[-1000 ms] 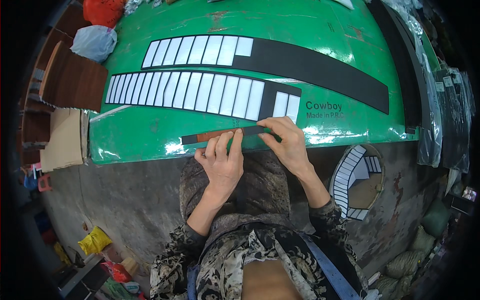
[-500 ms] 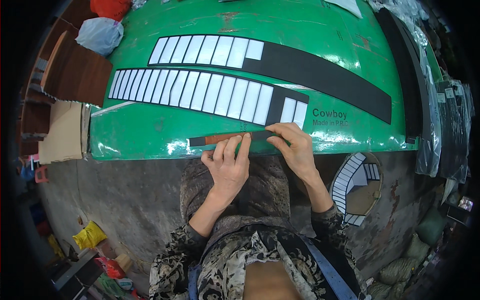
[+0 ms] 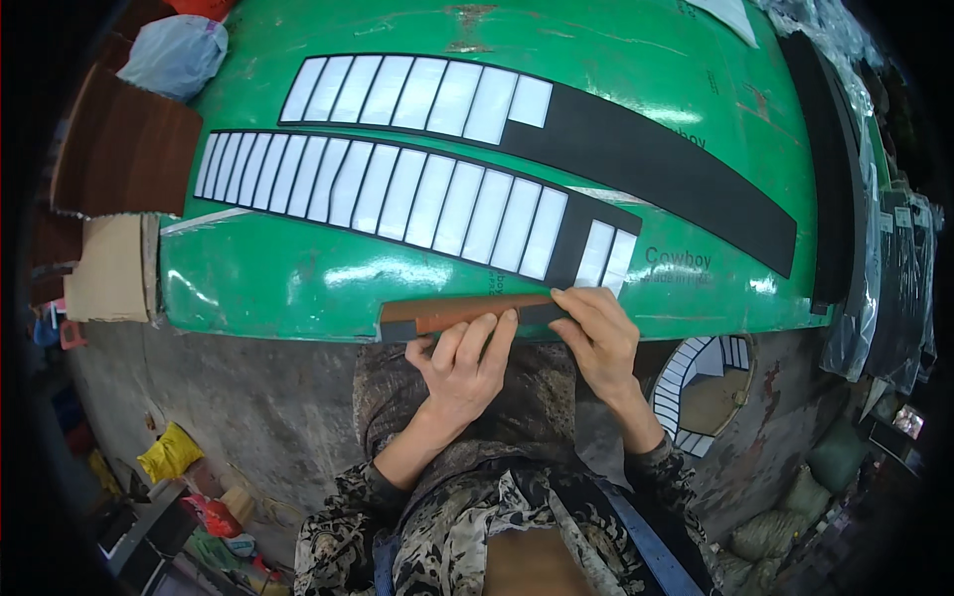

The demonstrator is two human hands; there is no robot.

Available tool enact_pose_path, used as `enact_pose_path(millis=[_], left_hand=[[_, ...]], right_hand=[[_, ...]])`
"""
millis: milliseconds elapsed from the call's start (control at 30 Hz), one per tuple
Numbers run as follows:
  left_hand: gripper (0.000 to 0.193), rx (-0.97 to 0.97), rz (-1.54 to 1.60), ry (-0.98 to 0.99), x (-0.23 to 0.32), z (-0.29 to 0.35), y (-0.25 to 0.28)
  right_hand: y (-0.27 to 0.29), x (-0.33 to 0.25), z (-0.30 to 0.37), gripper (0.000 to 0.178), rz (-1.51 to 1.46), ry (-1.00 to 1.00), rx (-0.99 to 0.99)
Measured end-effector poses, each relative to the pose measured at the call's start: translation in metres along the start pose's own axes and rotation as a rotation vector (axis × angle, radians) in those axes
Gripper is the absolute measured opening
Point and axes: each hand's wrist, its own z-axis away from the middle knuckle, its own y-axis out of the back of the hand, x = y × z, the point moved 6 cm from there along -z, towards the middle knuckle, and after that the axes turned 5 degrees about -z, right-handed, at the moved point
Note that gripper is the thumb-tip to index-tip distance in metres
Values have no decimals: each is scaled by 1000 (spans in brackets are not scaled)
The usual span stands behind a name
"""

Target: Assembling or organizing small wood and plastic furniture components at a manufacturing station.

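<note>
At the table's near edge lies a narrow dark strip point(image 3: 397, 330) with a brown-orange middle section, tilted so a brown face shows along its far side. My left hand point(image 3: 465, 363) presses its curled fingers against the strip's front. The right end is pinched between thumb and fingers of my right hand point(image 3: 601, 343). Just beyond, a long curved black strip point(image 3: 564, 243) carries a row of white rectangles, with two more at its right end. Behind it a second black strip point(image 3: 656, 159) has white rectangles on its left half only.
The green table point(image 3: 328, 278) bears everything. Brown boards point(image 3: 124, 149) and a cardboard piece point(image 3: 109, 263) stand at the left, below a white plastic bag point(image 3: 174, 55). Long black strips point(image 3: 825, 159) and plastic-wrapped pieces point(image 3: 884, 288) line the right edge. A round container point(image 3: 717, 402) holds more white-patched strips.
The narrow strip has tipped, so more of its brown far face shows. Both hands keep hold of it. The view has shifted slightly, putting the table edge lower.
</note>
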Motion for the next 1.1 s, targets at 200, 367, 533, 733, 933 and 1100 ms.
enact_pose_path(millis=[200, 367, 533, 733, 933, 1100], left_hand=[[52, -63, 69, -24, -5, 15, -2], [59, -82, -25, -124, -2, 16, -4], [59, -49, -87, -136, 0, 9, -6], [51, -5, -23, -137, 1, 11, -8], [52, -40, -8, -34, 1, 17, -11], [49, -30, -32, -15, -1, 3, -2]], right_hand=[[-7, 16, 12, 44, -157, -205, -40], [-8, 19, 18, 31, -329, -208, 70], [-9, 7, 9, 25, -117, -57, -40], [-12, 4, 13, 38, 41, 110, -40], [-13, 4, 12, 48, 149, 133, -57], [-10, -16, 13, 50, 270, 125, 22]])
